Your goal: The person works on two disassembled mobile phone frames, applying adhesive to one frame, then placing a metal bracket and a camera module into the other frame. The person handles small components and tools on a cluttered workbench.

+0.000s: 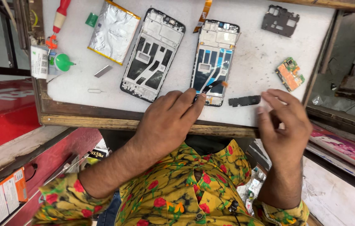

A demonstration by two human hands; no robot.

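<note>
Covering a wooden-edged bench (144, 121), white mat (72, 83), red counter (1, 117)

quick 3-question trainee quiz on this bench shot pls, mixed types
1. True or false: the left hand presses on the silver battery pouch.
2. Multiple choice: what lies nearest the right hand? A) the red-handled screwdriver B) the small black plastic part C) the green cap
3. How many open phone frames lie side by side on the white work mat?

Key
1. False: its fingertips rest at the lower end of the right phone frame, on a thin black tool; the pouch lies apart, untouched.
2. B
3. Two: the left phone frame and the right one.
</note>
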